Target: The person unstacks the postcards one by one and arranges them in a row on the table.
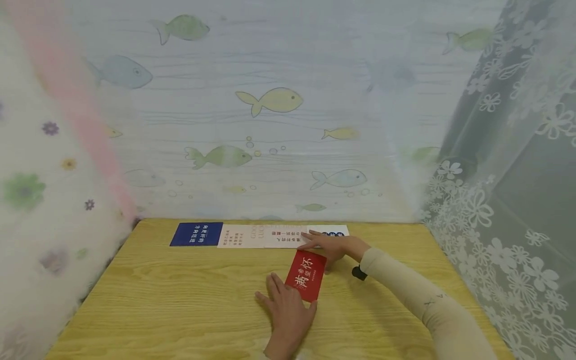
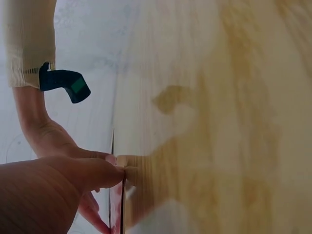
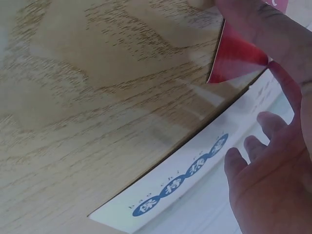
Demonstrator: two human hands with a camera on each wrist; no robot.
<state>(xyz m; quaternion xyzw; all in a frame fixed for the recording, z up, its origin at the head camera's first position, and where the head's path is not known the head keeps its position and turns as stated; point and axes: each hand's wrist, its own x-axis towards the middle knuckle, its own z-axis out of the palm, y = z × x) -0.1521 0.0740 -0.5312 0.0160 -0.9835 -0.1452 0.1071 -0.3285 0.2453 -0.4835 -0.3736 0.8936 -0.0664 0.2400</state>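
A red card (image 1: 310,275) with white characters lies tilted on the wooden table between both hands. My left hand (image 1: 288,310) is at its near left side, fingers spread, and in the left wrist view the thumb (image 2: 105,173) touches the card's edge. Across the card's far right corner reaches my right hand (image 1: 333,247), its thumb and index finger extended along the edges. The other right fingers are spread over a white card (image 3: 190,175) with blue ovals, which ends a row of cards. My right palm hides part of that row in the head view.
Along the table's back edge run a blue card (image 1: 196,234), a pale pink card (image 1: 240,237) and white ones, laid end to end. Fish-patterned sheeting (image 1: 270,125) rises behind the wooden table (image 1: 189,300). A black wrist device (image 1: 359,272) hangs below the right sleeve.
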